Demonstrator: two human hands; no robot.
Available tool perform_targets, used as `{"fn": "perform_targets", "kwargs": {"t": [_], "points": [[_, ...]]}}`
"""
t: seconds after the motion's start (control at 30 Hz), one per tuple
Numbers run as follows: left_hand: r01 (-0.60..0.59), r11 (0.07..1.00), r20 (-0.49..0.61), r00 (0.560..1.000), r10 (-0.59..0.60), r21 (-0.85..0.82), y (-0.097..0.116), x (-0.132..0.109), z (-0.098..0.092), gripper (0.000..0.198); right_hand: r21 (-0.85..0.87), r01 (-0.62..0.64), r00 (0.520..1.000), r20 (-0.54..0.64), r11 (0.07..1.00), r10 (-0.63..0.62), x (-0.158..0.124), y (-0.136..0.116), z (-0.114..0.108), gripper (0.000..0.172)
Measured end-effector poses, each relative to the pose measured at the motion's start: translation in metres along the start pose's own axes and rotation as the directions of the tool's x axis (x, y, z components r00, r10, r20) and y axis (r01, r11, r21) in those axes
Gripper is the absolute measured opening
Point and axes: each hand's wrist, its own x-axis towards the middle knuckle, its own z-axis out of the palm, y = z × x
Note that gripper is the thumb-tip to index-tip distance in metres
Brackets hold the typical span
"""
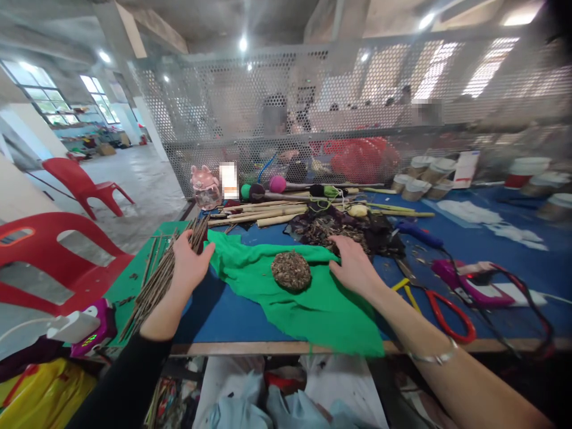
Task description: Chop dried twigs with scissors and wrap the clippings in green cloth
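Note:
A piece of green cloth (250,268) lies spread and wrinkled on the blue table, one edge hanging over the front. On it rests a round, flattened brown clump of plant bits (291,271). My left hand (190,262) is at the cloth's left corner, thumb and fingers apart, beside a bundle of thin brown sticks (154,292). At the cloth's right edge is my right hand (355,265), also with thumb and fingers apart; its fingertips are by a dark heap of loose plant scraps (330,229). Whether either hand touches the cloth is hard to tell.
Scissors with red handles (451,319), a blue glue gun (419,233) and a purple power strip (473,286) with cables lie right. Pale stalks (279,217) and yarn balls (277,183) sit behind, before a perforated metal screen (214,107). Red chairs (53,256) stand left.

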Motion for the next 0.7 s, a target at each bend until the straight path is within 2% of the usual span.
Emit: {"fn": "perform_targets", "kwargs": {"t": [0.03,0.07,0.1,0.13,0.17,0.2,0.27,0.3,0.43,0.5,0.6,0.7], "points": [[-0.096,0.995,0.024,0.995,0.095,0.031,0.001,-0.017,-0.007,0.051,-0.014,0.046,0.996,-0.076,0.999,-0.047,-0.014,-0.008,-0.007,0.035],[-0.203,0.978,0.176,0.966,0.192,0.048,0.002,-0.034,-0.013,0.037,0.005,0.070,0.992,-0.110,0.998,-0.069,-0.030,-0.016,-0.013,0.026],[-0.308,0.950,0.359,0.892,0.273,0.044,0.003,-0.051,-0.017,0.023,0.047,0.105,0.992,-0.070,0.993,-0.102,-0.045,-0.024,-0.017,0.018],[-0.382,0.924,0.507,0.802,0.317,0.027,0.004,-0.066,-0.019,0.019,0.101,0.164,0.985,0.035,0.981,-0.168,-0.059,-0.033,-0.021,0.014],[-0.431,0.902,0.586,0.737,0.337,0.023,0.006,-0.078,-0.018,0.021,0.149,0.225,0.956,0.155,0.963,-0.248,-0.072,-0.040,-0.022,0.017],[-0.474,0.880,0.628,0.694,0.351,0.032,0.008,-0.086,-0.016,0.026,0.181,0.256,0.923,0.245,0.950,-0.295,-0.082,-0.047,-0.020,0.021],[-0.536,0.841,0.647,0.669,0.366,0.079,0.012,-0.092,-0.006,0.036,0.196,0.269,0.886,0.333,0.943,-0.322,-0.094,-0.056,-0.012,0.032],[-0.559,0.822,0.646,0.667,0.371,0.105,0.014,-0.090,0.000,0.040,0.187,0.258,0.888,0.342,0.948,-0.309,-0.096,-0.057,-0.007,0.035],[-0.610,0.780,0.656,0.647,0.389,0.140,0.022,-0.070,0.027,0.044,0.193,0.183,0.915,0.325,0.964,-0.239,-0.088,-0.055,0.010,0.020],[-0.642,0.755,0.646,0.634,0.425,0.133,0.024,-0.059,0.037,0.035,0.219,0.135,0.920,0.334,0.966,-0.204,-0.082,-0.053,0.011,0.020],[-0.722,0.685,0.622,0.582,0.523,0.100,0.024,-0.049,0.047,0.020,0.272,0.047,0.926,0.349,0.961,-0.144,-0.077,-0.050,0.007,0.021],[-0.795,0.605,0.587,0.510,0.629,0.043,0.020,-0.043,0.043,0.021,0.324,-0.019,0.927,0.360,0.946,-0.105,-0.077,-0.047,0.002,0.020]]}}
